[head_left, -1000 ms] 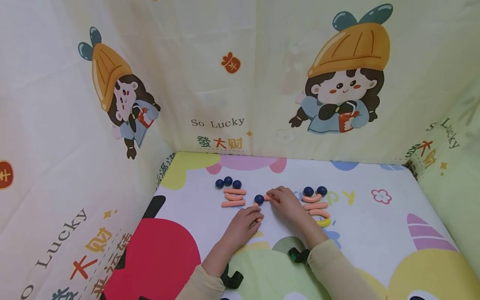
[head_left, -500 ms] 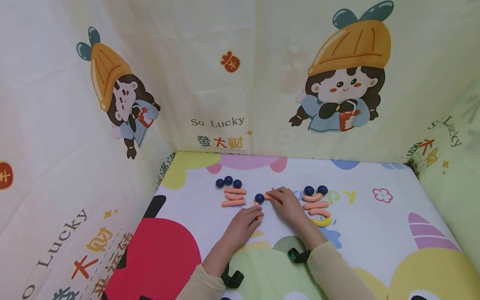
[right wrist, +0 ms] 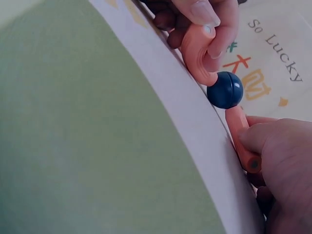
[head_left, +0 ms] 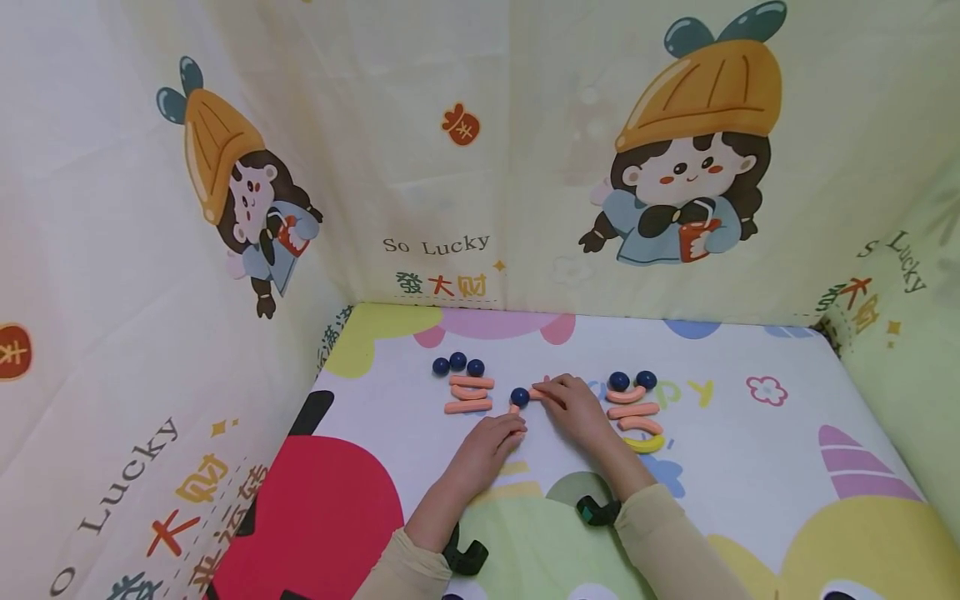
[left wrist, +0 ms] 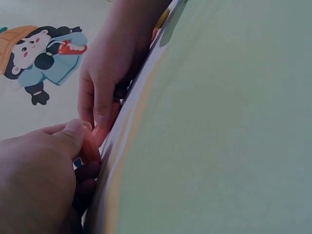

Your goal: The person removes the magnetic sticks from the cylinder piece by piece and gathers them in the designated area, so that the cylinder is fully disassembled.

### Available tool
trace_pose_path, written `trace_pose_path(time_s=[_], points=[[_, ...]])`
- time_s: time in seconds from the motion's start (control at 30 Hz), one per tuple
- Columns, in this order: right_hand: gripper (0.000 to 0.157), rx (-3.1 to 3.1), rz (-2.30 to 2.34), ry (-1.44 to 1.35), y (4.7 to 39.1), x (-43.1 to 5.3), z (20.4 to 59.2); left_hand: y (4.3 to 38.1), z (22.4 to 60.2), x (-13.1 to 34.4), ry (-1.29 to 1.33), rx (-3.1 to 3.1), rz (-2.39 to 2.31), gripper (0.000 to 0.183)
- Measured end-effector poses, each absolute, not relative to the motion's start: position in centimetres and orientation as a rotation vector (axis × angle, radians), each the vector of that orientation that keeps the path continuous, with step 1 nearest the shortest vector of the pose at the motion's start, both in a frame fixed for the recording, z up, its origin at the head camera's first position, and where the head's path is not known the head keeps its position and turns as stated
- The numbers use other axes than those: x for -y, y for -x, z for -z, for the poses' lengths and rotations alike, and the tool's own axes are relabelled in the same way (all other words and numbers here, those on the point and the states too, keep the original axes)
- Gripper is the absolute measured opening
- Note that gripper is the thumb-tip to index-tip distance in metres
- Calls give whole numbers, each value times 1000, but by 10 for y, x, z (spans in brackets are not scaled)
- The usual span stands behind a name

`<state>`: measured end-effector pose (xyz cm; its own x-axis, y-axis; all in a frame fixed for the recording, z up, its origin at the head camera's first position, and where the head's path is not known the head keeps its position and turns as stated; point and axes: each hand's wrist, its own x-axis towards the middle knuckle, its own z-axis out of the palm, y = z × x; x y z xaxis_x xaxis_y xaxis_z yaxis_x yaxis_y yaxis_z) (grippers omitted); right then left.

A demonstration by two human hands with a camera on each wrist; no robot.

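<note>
A dark blue ball (head_left: 520, 397) joins two salmon-pink rods, one on each side of it. My left hand (head_left: 480, 458) pinches the curved rod (right wrist: 194, 56) between thumb and fingers; its free end shows a small metal face. On the ball's other side my right hand (head_left: 577, 410) grips a straight rod (right wrist: 238, 136), thumb lying along it. In the right wrist view both rods meet the ball (right wrist: 224, 90), close over the tabletop. The left wrist view has my left hand (left wrist: 44, 170) nearest, with my right hand (left wrist: 109, 73) beyond it.
Left of the hands lie several blue balls (head_left: 457, 361) and pink rods (head_left: 468, 407). To the right sit two more balls (head_left: 646, 380), several pink rods (head_left: 633, 411) and a curved yellow rod (head_left: 643, 444). A printed cloth wall (head_left: 540, 275) stands behind the patterned tabletop (head_left: 720, 450).
Both hands stay in place on the rods and ball. The head view shifts very slightly; otherwise the pieces lie as before.
</note>
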<state>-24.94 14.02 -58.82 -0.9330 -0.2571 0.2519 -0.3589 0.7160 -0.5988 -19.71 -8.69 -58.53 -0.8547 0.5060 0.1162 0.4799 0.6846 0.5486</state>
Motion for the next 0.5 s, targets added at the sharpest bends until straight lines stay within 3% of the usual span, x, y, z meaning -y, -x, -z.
trace_pose_path(time_s=[0.5], points=[[27, 2761, -1015, -521, 248, -141, 589, 195, 583, 88, -826, -2834, -1029, 29]])
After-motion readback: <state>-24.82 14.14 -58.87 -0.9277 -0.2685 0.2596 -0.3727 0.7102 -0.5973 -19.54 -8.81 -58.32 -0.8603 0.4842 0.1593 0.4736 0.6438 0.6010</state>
